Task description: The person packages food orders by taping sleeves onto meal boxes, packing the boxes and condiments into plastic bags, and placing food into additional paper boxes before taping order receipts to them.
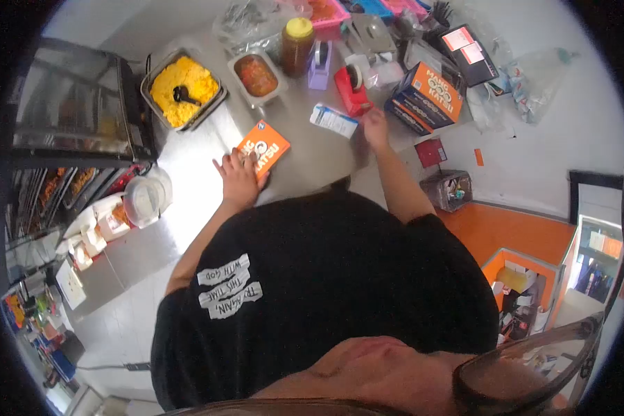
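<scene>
My left hand [240, 182] rests on the near end of an orange box [273, 143] printed "Mang Katsu", thumb at its edge and fingers over the top. The box lies on the steel counter [312, 158]. Beside the red tape dispenser [352, 91], my right hand [376, 129] has its fingers closed together; what they pinch, if anything, is too small to make out. A white and blue packet [334, 120] lies just left of that hand. Behind it stands a purple tape dispenser [319, 66].
Left of the box are a pan of yellow food [177, 76] with a black scoop and a pan of red sauce [256, 75]. A yellow-capped bottle [297, 48] stands at the back. Stacked Mang Katsu boxes [426, 97] sit right. A glass-fronted display case [76, 97] borders the left.
</scene>
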A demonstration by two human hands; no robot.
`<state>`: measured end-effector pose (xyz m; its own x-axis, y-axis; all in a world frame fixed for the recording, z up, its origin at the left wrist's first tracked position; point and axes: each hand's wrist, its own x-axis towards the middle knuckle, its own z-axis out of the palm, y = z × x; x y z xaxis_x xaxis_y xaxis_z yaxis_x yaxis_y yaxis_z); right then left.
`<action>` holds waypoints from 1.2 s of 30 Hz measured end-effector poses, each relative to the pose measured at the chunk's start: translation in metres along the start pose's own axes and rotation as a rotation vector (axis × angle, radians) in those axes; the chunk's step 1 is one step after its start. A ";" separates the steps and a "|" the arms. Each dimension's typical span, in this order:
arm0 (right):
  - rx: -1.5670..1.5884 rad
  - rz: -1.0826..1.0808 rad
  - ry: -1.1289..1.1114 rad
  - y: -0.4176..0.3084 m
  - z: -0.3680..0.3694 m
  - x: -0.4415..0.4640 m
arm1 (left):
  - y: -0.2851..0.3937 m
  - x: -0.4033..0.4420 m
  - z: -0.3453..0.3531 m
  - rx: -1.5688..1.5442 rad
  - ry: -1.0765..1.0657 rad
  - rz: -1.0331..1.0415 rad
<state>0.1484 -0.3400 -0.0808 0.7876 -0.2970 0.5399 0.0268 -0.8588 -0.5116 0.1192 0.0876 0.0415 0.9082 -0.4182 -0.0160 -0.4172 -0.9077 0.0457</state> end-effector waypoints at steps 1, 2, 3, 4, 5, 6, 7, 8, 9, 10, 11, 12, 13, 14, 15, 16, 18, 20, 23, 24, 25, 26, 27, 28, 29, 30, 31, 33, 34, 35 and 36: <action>0.241 0.355 -0.018 0.006 0.004 0.001 | -0.002 0.005 0.000 0.029 -0.034 0.011; 0.475 0.717 -0.041 0.011 0.006 0.003 | -0.004 0.012 -0.008 -0.094 -0.094 0.012; 0.700 1.086 -0.059 0.008 0.008 0.004 | -0.006 0.017 -0.013 -0.215 -0.149 0.011; 0.823 1.173 0.194 -0.029 -0.006 0.012 | -0.004 0.018 -0.005 -0.252 -0.093 -0.032; 0.721 0.992 0.079 -0.060 -0.020 0.010 | -0.001 0.019 0.000 -0.278 -0.040 -0.050; 0.614 0.806 -0.026 -0.086 -0.030 0.001 | 0.003 0.021 0.005 -0.307 0.015 -0.064; 0.782 0.797 -0.221 -0.115 -0.031 -0.018 | 0.007 0.021 0.011 -0.335 0.063 -0.076; 0.945 0.790 -0.417 -0.142 -0.025 -0.035 | 0.011 0.023 0.017 -0.354 0.107 -0.089; 0.948 0.799 -0.585 -0.162 -0.012 -0.044 | 0.014 0.025 0.018 -0.349 0.117 -0.089; 0.948 0.804 -0.751 -0.182 0.001 -0.054 | 0.017 0.026 0.020 -0.343 0.128 -0.086; 0.944 0.800 -0.917 -0.198 0.012 -0.060 | 0.019 0.027 0.020 -0.339 0.144 -0.084; 0.934 0.790 -1.085 -0.207 0.019 -0.064 | 0.022 0.027 0.016 -0.390 0.184 -0.069; 0.813 0.719 -1.085 -0.211 0.027 -0.063 | 0.020 0.026 0.018 -0.413 0.190 -0.043; 0.693 0.646 -1.083 -0.212 0.037 -0.059 | 0.018 0.025 0.018 -0.435 0.197 -0.019; 0.577 0.572 -1.076 -0.212 0.043 -0.057 | 0.016 0.025 0.018 -0.455 0.204 0.007; 0.656 0.477 -1.064 -0.209 0.043 -0.057 | 0.014 0.024 0.016 -0.435 0.194 0.041; 0.809 0.287 -1.026 -0.197 0.043 -0.059 | 0.013 0.022 0.007 -0.396 0.174 0.117; 0.575 0.136 -0.994 -0.188 0.044 -0.055 | 0.012 0.022 0.010 -0.396 0.136 0.143; 0.308 0.058 -0.835 -0.180 0.034 -0.051 | 0.010 0.019 0.011 -0.423 0.099 0.171; 0.237 0.051 -0.759 -0.178 0.033 -0.046 | 0.008 0.020 0.009 -0.431 0.096 0.179; 0.209 0.123 -0.592 -0.172 0.027 -0.040 | 0.005 0.022 0.006 -0.424 0.047 0.203; 0.182 0.196 -0.427 -0.165 0.014 -0.032 | 0.002 0.023 0.001 -0.417 -0.005 0.227; 0.155 0.263 -0.260 -0.155 0.001 -0.019 | 0.001 0.026 -0.006 -0.409 -0.054 0.248; 0.128 0.283 -0.152 -0.139 -0.014 -0.001 | 0.000 0.027 -0.015 -0.404 -0.103 0.237; 0.099 0.306 -0.047 -0.120 -0.026 0.015 | 0.004 0.035 -0.020 -0.396 -0.064 0.224; 0.014 0.312 0.026 -0.101 -0.027 0.025 | 0.009 0.040 -0.024 -0.391 -0.033 0.211; -0.073 0.319 0.098 -0.080 -0.022 0.035 | 0.016 0.043 -0.024 -0.388 -0.005 0.198; 0.142 0.535 -0.245 -0.020 0.013 0.055 | 0.037 0.077 -0.017 -0.547 0.076 0.323; 0.255 0.636 -0.417 -0.001 0.022 0.063 | 0.052 0.093 -0.014 -0.523 0.019 0.351; 0.412 0.750 -0.492 -0.003 0.012 0.070 | 0.067 0.109 -0.010 -0.497 -0.037 0.378; 0.572 0.865 -0.567 -0.014 -0.004 0.078 | 0.082 0.123 -0.001 -0.482 -0.106 0.391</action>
<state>0.2069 -0.3527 -0.0285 0.8364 -0.3364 -0.4328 -0.4909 -0.1085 -0.8644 0.1967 -0.0386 0.0443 0.6727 -0.7399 -0.0051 -0.6333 -0.5793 0.5131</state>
